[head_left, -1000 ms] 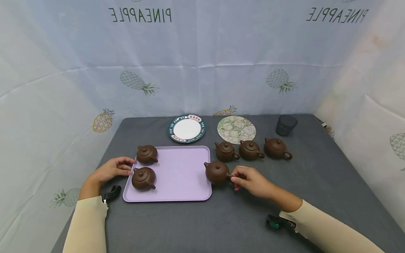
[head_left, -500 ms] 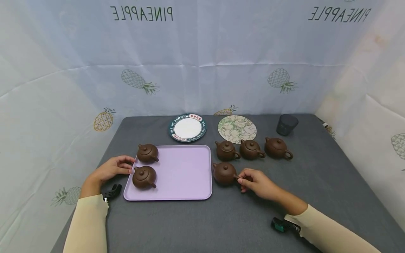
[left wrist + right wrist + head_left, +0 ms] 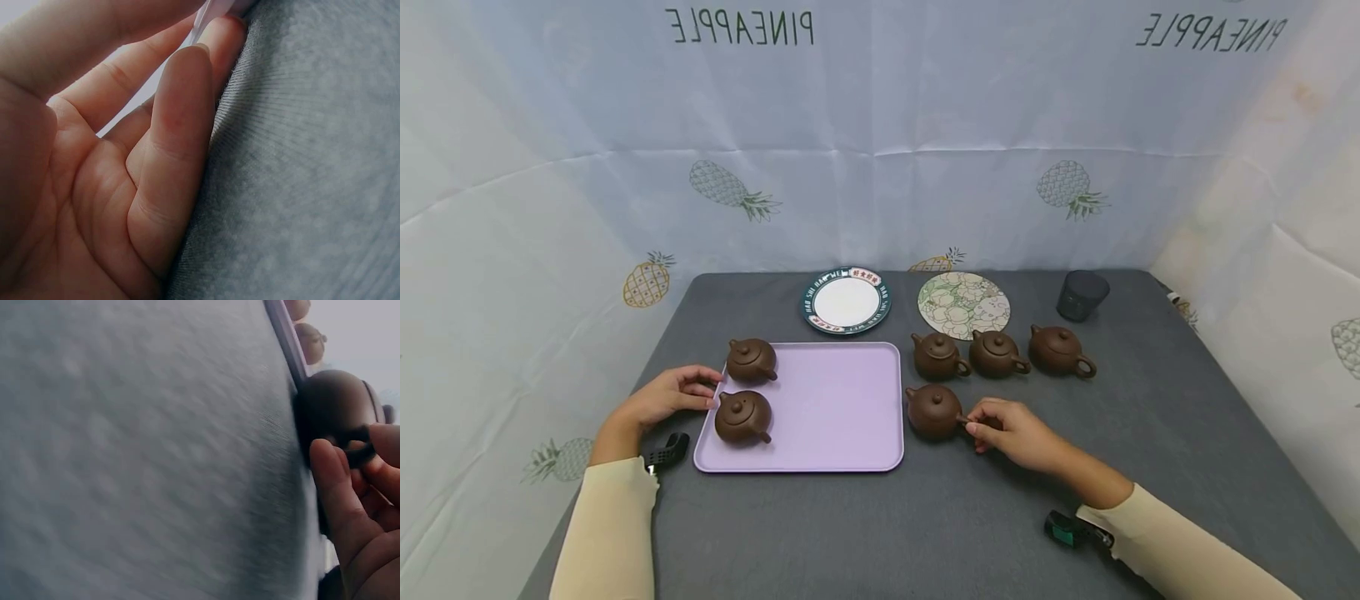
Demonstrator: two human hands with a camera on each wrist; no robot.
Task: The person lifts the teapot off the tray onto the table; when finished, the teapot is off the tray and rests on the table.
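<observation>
In the head view, my right hand point(image 3: 1017, 435) pinches the handle of a brown teapot point(image 3: 934, 412) that stands just right of the lilac tray point(image 3: 850, 408). The right wrist view shows thumb and fingers at the handle of this teapot point(image 3: 337, 403), whose body is close to the tray rim. My left hand point(image 3: 662, 402) lies at the tray's left edge, fingertips touching the rim, fingers loosely bent. Two more brown teapots sit on the tray's left side, a far one point(image 3: 751, 360) and a near one point(image 3: 742, 417).
Behind the held teapot stand a left teapot point(image 3: 937, 357), a middle teapot point(image 3: 997, 354) and a right teapot point(image 3: 1057, 350) in a row. Farther back are a green-rimmed plate point(image 3: 846, 301), a patterned round mat point(image 3: 964, 305) and a dark cup point(image 3: 1081, 295). A printed cloth point(image 3: 880, 200) hangs behind.
My right hand has moved the teapot a little to the right, from overlapping the tray's right rim to just beside it, then stayed nearly still. The left hand has kept its place.
</observation>
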